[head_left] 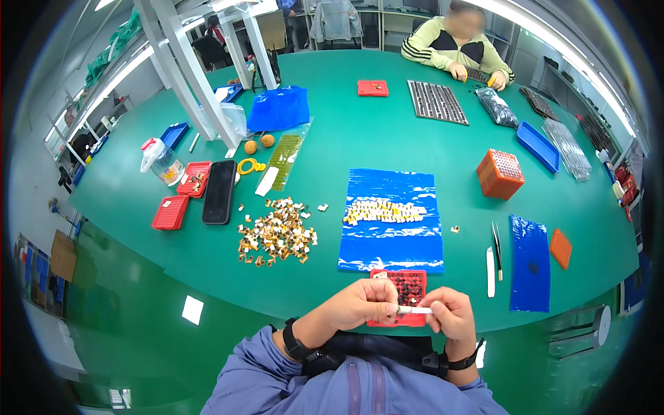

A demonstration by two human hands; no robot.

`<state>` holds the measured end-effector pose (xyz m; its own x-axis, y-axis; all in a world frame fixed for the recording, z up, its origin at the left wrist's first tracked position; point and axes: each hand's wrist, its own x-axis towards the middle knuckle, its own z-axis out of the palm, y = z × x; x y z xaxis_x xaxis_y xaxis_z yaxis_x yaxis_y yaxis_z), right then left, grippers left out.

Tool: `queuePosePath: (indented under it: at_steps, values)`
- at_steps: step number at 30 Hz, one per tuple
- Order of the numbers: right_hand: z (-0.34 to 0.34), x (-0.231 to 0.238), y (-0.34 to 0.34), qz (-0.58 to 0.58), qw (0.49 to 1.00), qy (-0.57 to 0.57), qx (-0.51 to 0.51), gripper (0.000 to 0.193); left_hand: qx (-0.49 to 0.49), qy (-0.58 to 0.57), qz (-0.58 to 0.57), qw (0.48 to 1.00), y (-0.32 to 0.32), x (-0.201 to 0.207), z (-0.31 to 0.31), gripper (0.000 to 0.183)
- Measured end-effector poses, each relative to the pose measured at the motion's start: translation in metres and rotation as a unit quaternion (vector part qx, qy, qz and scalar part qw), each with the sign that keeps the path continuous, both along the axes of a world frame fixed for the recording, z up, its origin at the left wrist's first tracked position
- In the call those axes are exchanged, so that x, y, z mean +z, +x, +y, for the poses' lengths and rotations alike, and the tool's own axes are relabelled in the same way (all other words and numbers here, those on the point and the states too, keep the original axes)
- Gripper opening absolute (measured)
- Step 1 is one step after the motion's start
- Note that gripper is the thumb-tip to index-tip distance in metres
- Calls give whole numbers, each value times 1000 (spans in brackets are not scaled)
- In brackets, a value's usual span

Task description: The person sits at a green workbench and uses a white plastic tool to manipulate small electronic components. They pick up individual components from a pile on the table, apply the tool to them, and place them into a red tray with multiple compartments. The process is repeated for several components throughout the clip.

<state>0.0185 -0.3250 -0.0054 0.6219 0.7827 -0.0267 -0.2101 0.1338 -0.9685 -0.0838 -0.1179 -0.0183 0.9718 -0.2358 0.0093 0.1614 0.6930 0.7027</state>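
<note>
In front of my body, a short slim white stick [415, 310] spans the gap between my two hands. My right hand [451, 312] is closed in a pinch around it. The fingers of my left hand [370, 303] are pinched together at its other end, where a tiny dark piece shows; what they grip is too small to name. Beneath both hands lies a red tray [417, 282] with small black parts in it. Just beyond, a blue sheet [387, 247] carries rows of small white-and-yellow pieces [384, 211].
To the left are a heap of small gold-and-white parts [277, 232], a phone [219, 192], red boxes [170, 212] and a clear jug [162, 162]. At right lie tweezers [497, 250], a blue sheet [530, 263] and an orange block [499, 174]. Another person [456, 45] sits across the table.
</note>
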Motion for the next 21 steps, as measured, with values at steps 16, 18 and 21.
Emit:
queuePosePath:
  at_steps: [16,18,21]
  values:
    - [0,10,2,15,999,0,45,6,-29,32,29,999,0,7,1,10]
    - [-3,8,4,26,998,-25,51,6,-34,41,23,998,0,7,1,10]
    - [-1,5,1,-18,999,10,46,8,-38,50,15,998,-1,7,0,10]
